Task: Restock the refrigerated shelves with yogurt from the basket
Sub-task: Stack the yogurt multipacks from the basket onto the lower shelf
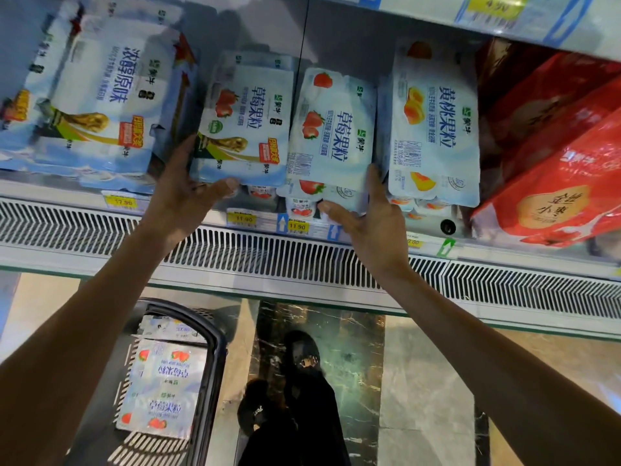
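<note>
Shelf row: left to right we've got plain yogurt packs (90,95), left strawberry pack (245,122), middle strawberry pack (331,136), peach pack (433,129), cartons (554,156) far right.
Shelf (50,191): under the whole row.
Left hand (181,196): at the left strawberry pack's lower left corner, thumb under its bottom edge.
Right hand (373,220): at the middle strawberry pack's lower right corner, fingers between it and the peach pack.
Price tags (243,218): along the shelf's front lip.
Vent grille (302,253): just below that lip.
Basket (218,364): down on the floor (420,381), lower left, spare yogurt packs (161,381) lying flat inside.
Shoes (302,364): right of the basket.
Upper shelf (504,21): overhead, top right.
</note>
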